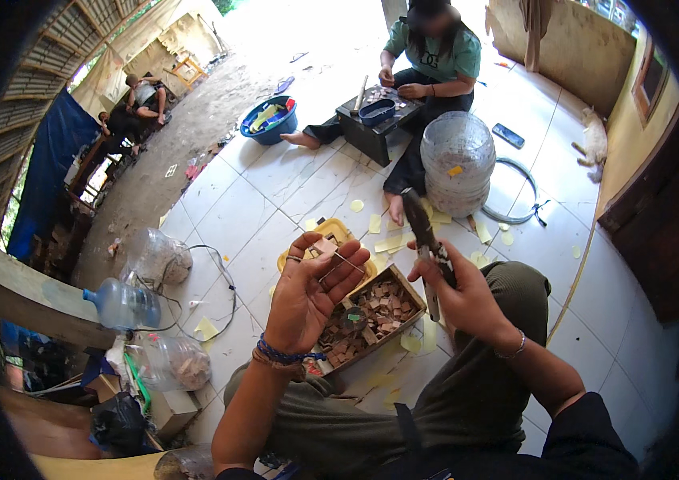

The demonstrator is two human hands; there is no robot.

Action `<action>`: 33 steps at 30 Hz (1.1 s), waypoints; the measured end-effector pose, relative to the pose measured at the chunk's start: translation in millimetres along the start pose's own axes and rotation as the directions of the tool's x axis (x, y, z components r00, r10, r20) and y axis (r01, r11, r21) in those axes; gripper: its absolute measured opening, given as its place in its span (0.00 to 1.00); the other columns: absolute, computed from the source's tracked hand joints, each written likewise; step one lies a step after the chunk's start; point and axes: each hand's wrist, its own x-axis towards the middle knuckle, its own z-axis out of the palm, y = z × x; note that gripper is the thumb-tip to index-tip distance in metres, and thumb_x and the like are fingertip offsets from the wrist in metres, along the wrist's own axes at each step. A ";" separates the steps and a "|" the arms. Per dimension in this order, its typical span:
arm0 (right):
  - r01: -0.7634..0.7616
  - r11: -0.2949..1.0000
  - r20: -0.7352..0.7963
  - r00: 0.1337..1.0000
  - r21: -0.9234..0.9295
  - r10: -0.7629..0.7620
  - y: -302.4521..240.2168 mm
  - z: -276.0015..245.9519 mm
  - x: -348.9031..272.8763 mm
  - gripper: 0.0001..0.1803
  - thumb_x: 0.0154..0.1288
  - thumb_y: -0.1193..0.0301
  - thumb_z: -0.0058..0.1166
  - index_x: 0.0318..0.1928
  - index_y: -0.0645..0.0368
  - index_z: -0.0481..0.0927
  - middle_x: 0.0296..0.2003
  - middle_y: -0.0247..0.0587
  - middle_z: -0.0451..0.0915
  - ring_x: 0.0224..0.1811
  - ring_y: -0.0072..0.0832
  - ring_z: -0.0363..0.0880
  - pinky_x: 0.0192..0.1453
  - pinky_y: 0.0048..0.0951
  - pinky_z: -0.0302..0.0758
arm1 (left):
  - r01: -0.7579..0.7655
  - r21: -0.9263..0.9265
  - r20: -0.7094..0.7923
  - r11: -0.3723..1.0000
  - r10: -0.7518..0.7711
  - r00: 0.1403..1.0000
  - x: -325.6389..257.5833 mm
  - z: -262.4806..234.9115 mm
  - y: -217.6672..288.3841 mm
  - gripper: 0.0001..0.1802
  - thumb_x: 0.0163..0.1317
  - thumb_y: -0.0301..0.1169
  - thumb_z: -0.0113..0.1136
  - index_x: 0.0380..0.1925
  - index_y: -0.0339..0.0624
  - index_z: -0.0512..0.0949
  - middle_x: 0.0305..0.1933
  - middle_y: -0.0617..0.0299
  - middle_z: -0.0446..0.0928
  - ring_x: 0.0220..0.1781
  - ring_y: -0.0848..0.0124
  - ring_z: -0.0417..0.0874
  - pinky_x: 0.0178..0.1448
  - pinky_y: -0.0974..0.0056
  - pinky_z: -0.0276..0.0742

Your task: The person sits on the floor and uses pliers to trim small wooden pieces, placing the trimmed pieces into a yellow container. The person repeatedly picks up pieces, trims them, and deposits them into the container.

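Observation:
My left hand (pixel 307 288) is raised over the open wooden box (pixel 383 342), palm up with curled fingers. Thumb and fingertips pinch a small light-brown square piece (pixel 325 246); a thin, wire-like strip (pixel 347 260) runs beside it across the fingers. To the right of the box, my right hand (pixel 467 292) is closed around a dark, worn hand tool (pixel 421 224), perhaps pliers. Its dark end points up and away, and a metal part extends below my fingers. Many small brown square pieces (pixel 367 316) fill the box. Behind my left hand lies a yellow tray (pixel 342 226), partly hidden.
Across from me a person (pixel 443 56) sits at a low dark box (pixel 367 140). A blue basin (pixel 271 132), a big clear plastic container (pixel 458 160) and a coiled cable (pixel 533 200) stand or lie around. Clear bottles (pixel 123 304) line the left; yellow scraps (pixel 391 242) litter the tiles.

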 end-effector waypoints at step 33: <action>0.351 0.815 0.038 0.925 -0.460 -0.377 6.6 26.9 5.9 0.28 0.72 0.80 0.59 0.70 0.56 0.73 0.43 0.52 0.83 0.42 0.47 0.85 0.47 0.43 0.79 | -0.262 -0.121 0.069 0.958 0.271 0.960 -19.1 -3.5 -8.5 0.08 0.75 0.19 0.58 0.42 0.46 0.72 0.63 0.49 0.82 0.70 0.60 0.81 0.75 0.56 0.80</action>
